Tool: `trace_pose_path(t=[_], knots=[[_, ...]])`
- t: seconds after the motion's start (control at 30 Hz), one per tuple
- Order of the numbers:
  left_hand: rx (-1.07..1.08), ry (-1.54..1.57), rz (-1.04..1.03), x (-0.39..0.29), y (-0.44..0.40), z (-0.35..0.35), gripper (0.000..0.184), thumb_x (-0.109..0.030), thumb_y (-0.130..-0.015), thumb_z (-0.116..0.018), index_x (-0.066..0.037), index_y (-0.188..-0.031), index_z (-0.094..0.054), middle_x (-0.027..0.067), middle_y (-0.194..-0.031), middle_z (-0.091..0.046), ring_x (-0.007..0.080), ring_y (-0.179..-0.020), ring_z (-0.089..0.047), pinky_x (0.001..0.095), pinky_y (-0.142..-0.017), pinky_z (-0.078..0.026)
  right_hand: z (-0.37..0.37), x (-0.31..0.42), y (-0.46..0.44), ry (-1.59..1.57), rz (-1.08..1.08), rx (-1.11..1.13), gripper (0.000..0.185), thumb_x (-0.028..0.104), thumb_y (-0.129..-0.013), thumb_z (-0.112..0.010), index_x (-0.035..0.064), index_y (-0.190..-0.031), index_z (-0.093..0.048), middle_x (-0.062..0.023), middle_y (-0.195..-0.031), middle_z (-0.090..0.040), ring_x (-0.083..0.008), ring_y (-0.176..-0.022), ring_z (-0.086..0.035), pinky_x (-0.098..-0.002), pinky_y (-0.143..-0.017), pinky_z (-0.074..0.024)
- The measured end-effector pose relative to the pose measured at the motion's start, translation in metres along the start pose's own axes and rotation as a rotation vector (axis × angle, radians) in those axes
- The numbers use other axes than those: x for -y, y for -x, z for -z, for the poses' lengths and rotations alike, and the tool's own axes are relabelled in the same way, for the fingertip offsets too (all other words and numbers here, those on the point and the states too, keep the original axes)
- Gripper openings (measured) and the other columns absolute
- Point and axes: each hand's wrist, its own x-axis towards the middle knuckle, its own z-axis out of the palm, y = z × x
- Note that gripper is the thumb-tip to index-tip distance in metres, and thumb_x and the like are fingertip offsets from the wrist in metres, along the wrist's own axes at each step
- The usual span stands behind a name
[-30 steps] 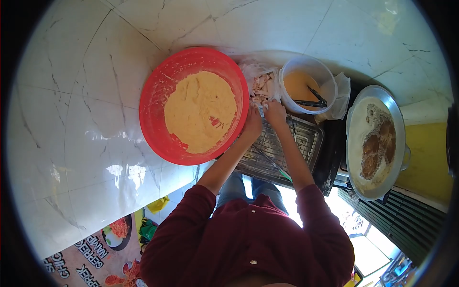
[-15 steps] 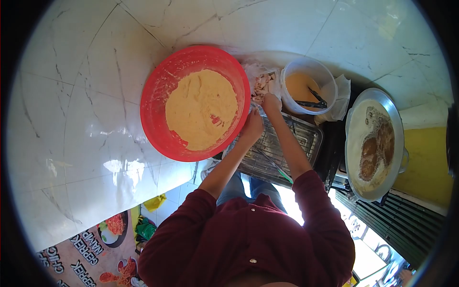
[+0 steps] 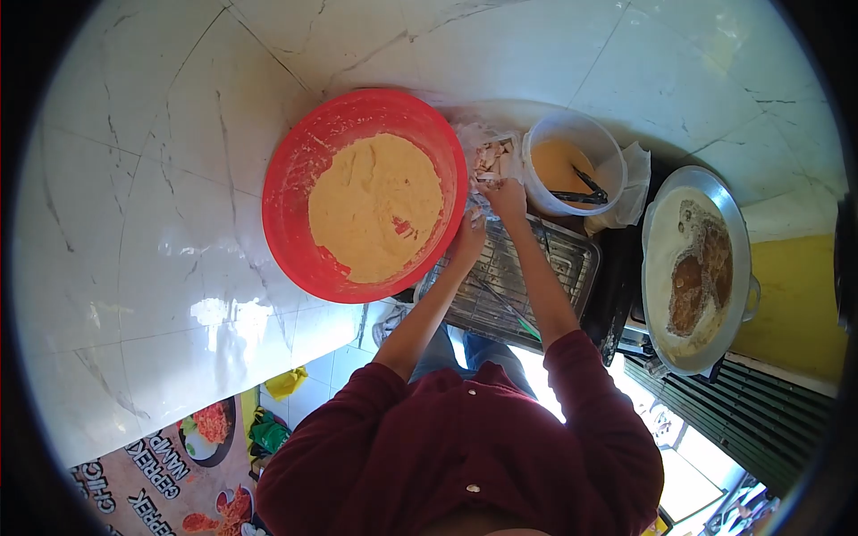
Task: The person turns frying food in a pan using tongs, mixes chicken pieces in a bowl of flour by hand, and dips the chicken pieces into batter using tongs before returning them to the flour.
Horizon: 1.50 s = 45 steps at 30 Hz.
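The person's left hand [image 3: 471,238] is at the near edge of a clear plastic bag [image 3: 470,137]; the right hand [image 3: 507,201], farther, is at its pale chopped pieces [image 3: 493,159]. Neither grip can be told. The bag lies between a round red bowl [image 3: 288,228], left, and a translucent tub [image 3: 611,168], right.

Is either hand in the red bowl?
No, the left hand and right hand are both by the bag of meat, outside the bowl.
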Motion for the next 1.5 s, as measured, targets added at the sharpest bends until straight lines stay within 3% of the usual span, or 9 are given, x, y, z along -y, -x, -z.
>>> trace_pose_path(t=[0.1,0.17,0.37,0.6,0.67,0.9,1.1,1.17,1.5], knots=[[0.044,-0.178,0.03,0.012,-0.012,-0.005,0.031,-0.022,-0.089,-0.045,0.003,-0.107,-0.051,0.0108,-0.091,-0.06,0.0189,-0.084,-0.057,0.0287,-0.074,-0.044,0.007,-0.004,0.033,-0.193,0.058,-0.208,0.036,0.03,-0.066,-0.07,-0.0039,-0.072,-0.06,-0.0137,-0.056,-0.057,-0.0248,-0.053,-0.058,-0.0365,-0.051,-0.0451],[0.106,0.415,0.378,-0.019,-0.005,-0.004,0.029,-0.028,-0.09,-0.044,-0.002,-0.096,-0.057,0.0036,-0.08,-0.059,0.0106,-0.076,-0.056,0.0241,-0.067,-0.043,0.013,-0.005,0.064,-0.297,0.009,-0.198,0.036,0.031,-0.066,-0.07,-0.0037,-0.071,-0.059,-0.0132,-0.055,-0.056,-0.0232,-0.052,-0.058,-0.0356,-0.05,-0.0442],[0.1,0.507,0.535,-0.039,0.007,0.002,0.027,-0.033,-0.086,-0.049,-0.007,-0.085,-0.058,-0.0012,-0.074,-0.057,0.0071,-0.06,-0.053,0.0214,-0.059,-0.042,0.007,-0.025,0.094,-0.341,0.037,-0.206,0.033,0.026,-0.068,-0.071,-0.0045,-0.077,-0.061,-0.0084,-0.054,-0.058,-0.0119,-0.045,-0.054,-0.0268,-0.044,-0.0409],[0.179,0.161,0.528,-0.008,-0.004,0.012,0.028,-0.029,-0.083,-0.057,-0.002,-0.084,-0.056,0.0028,-0.075,-0.059,0.0092,-0.062,-0.057,0.0216,-0.054,-0.042,0.026,-0.034,0.071,-0.179,0.075,0.128,0.038,0.018,-0.061,-0.073,0.003,-0.094,-0.063,-0.0131,-0.068,-0.061,-0.0211,-0.059,-0.061,-0.0311,-0.055,-0.0459],[0.105,0.234,0.525,-0.009,-0.009,0.012,0.035,-0.023,-0.083,-0.056,0.0,-0.107,-0.048,0.0082,-0.093,-0.059,0.0129,-0.066,-0.059,0.025,-0.064,-0.047,0.017,-0.035,0.048,-0.164,0.142,0.193,0.042,0.014,-0.062,-0.073,0.0028,-0.101,-0.06,-0.0106,-0.063,-0.059,-0.0183,-0.053,-0.058,-0.03,-0.05,-0.0448],[0.051,0.255,0.284,0.061,-0.034,0.0,0.028,-0.023,-0.082,-0.058,0.001,-0.096,-0.051,0.0074,-0.089,-0.057,0.0154,-0.072,-0.059,0.0252,-0.063,-0.049,0.018,-0.036,-0.001,0.009,0.289,0.437,0.048,0.001,-0.07,-0.061,0.0033,-0.116,-0.05,-0.0145,-0.081,-0.061,-0.0225,-0.053,-0.06,-0.0327,-0.048,-0.0476],[0.009,0.109,-0.045,0.123,-0.045,-0.018,0.026,-0.023,-0.082,-0.059,0.001,-0.087,-0.052,0.0068,-0.086,-0.055,0.0172,-0.076,-0.06,0.0254,-0.062,-0.051,-0.001,-0.019,-0.002,0.481,0.291,0.047,0.02,0.01,-0.077,-0.053,0.009,-0.095,-0.061,-0.0155,-0.085,-0.063,-0.0288,-0.074,-0.063,-0.0358,-0.063,-0.0508],[0.023,0.54,0.325,0.074,-0.031,-0.007,0.025,-0.018,-0.082,-0.059,0.005,-0.087,-0.051,0.0102,-0.089,-0.053,0.0207,-0.078,-0.059,0.0285,-0.066,-0.054,0.0,-0.01,-0.002,0.523,0.278,0.051,0.016,0.011,-0.077,-0.053,0.0088,-0.09,-0.062,-0.0139,-0.083,-0.064,-0.0276,-0.074,-0.063,-0.0361,-0.061,-0.051],[0.199,0.196,0.353,0.03,-0.01,0.01,0.032,-0.023,-0.083,-0.057,0.005,-0.098,-0.05,0.0089,-0.09,-0.053,0.0179,-0.078,-0.059,0.0274,-0.065,-0.053,-0.009,0.003,-0.005,0.68,0.182,0.021,0.013,0.006,-0.076,-0.054,0.0072,-0.08,-0.066,-0.012,-0.08,-0.065,-0.0244,-0.079,-0.064,-0.0342,-0.062,-0.0517]])
